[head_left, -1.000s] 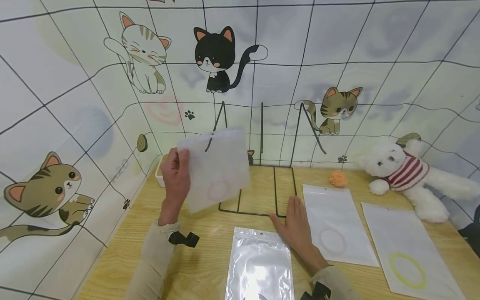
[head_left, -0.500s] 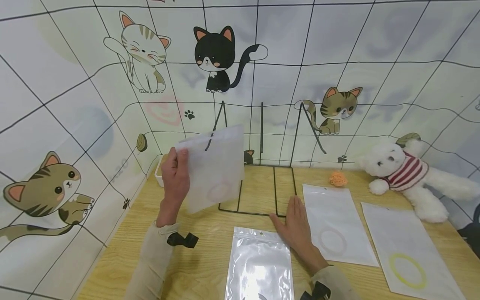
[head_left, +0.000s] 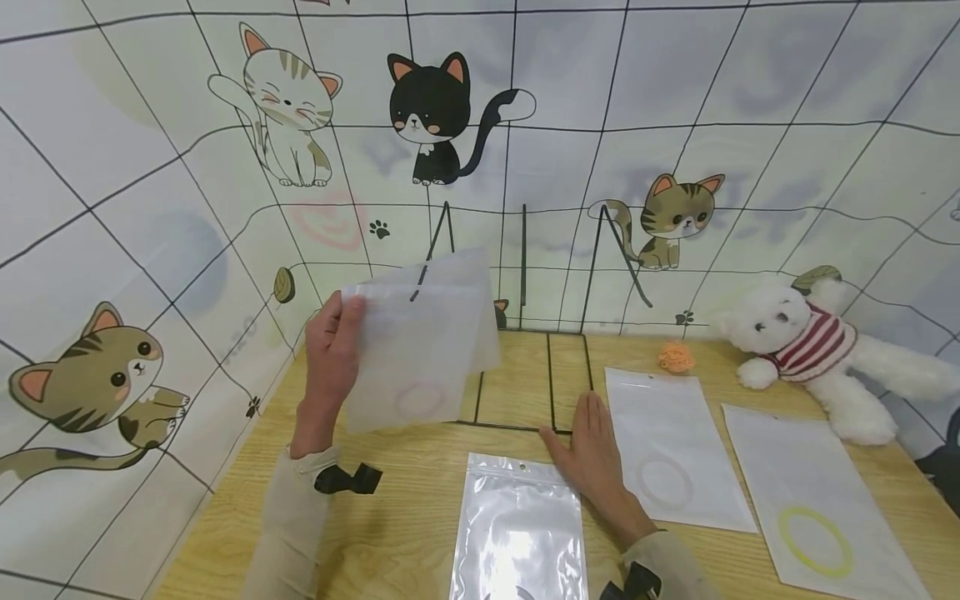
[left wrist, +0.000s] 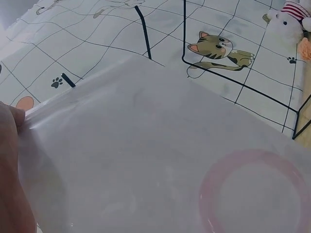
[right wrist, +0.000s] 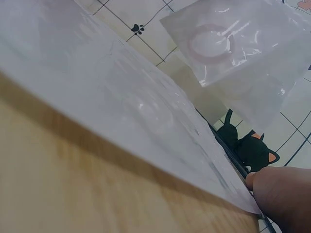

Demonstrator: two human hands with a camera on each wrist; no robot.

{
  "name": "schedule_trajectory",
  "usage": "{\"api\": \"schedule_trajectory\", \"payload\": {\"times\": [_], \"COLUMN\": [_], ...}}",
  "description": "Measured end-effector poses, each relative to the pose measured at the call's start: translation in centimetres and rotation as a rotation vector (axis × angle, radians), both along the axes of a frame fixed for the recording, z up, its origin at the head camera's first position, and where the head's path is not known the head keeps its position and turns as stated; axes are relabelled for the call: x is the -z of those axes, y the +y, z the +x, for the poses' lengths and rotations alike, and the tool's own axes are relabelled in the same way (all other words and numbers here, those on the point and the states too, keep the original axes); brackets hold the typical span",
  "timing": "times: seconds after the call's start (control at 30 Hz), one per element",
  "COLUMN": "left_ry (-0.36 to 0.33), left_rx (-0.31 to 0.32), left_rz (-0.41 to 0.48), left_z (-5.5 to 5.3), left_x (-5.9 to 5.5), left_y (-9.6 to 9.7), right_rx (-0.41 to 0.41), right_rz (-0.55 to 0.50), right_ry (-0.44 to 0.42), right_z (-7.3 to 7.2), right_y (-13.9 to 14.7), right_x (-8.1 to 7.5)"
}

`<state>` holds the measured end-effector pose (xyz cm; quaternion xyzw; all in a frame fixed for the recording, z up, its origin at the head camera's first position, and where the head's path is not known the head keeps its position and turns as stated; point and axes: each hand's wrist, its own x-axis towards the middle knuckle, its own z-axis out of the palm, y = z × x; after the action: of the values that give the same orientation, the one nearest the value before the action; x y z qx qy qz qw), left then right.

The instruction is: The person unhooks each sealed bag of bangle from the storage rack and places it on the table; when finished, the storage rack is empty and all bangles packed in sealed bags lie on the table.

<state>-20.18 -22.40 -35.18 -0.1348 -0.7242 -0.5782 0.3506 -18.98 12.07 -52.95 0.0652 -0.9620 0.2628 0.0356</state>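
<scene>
My left hand (head_left: 332,346) pinches the upper left edge of a translucent zip bag (head_left: 405,358), thumb in front. A faint pink ring (left wrist: 209,194) shows in this bag. Behind it hangs a second translucent bag (head_left: 483,321). Both are at the left hook of a black wire rack (head_left: 592,275), and the hook's tip shows in front of the front bag. My right hand (head_left: 596,458) lies with straight fingers at the front right corner of the rack's base. A shiny zip bag (head_left: 517,525) lies flat just left of that hand.
Right of my right hand lie a white bag with a pale ring (head_left: 675,433) and a white bag with a yellow ring (head_left: 795,467). Behind them are an orange crocheted-looking piece (head_left: 677,357) and a white plush toy (head_left: 817,350). A cat-patterned wall covering (head_left: 570,75) stands behind the table.
My left hand has moved a little left, taking the front bag with it. The two hanging bags now fan apart, the second showing to the right. My right hand has stayed still.
</scene>
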Motion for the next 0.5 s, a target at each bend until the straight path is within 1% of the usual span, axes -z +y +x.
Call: {"api": "schedule_trajectory", "payload": {"times": [0.1, 0.3, 0.5], "left_ry": [-0.023, -0.05, -0.05], "left_rx": [0.036, 0.066, 0.1], "left_rz": [0.008, 0.032, 0.034], "left_z": [0.4, 0.8, 1.2], "left_x": [-0.3, -0.8, -1.0], "left_y": [-0.5, -1.1, -1.4], "right_rx": [-0.001, -0.001, -0.002], "right_rz": [-0.001, 0.006, 0.01], "right_ry": [0.002, 0.0, -0.001], "right_z": [0.0, 0.0, 0.0], "right_y": [0.0, 0.0, 0.0], "right_x": [0.0, -0.1, 0.0]}}
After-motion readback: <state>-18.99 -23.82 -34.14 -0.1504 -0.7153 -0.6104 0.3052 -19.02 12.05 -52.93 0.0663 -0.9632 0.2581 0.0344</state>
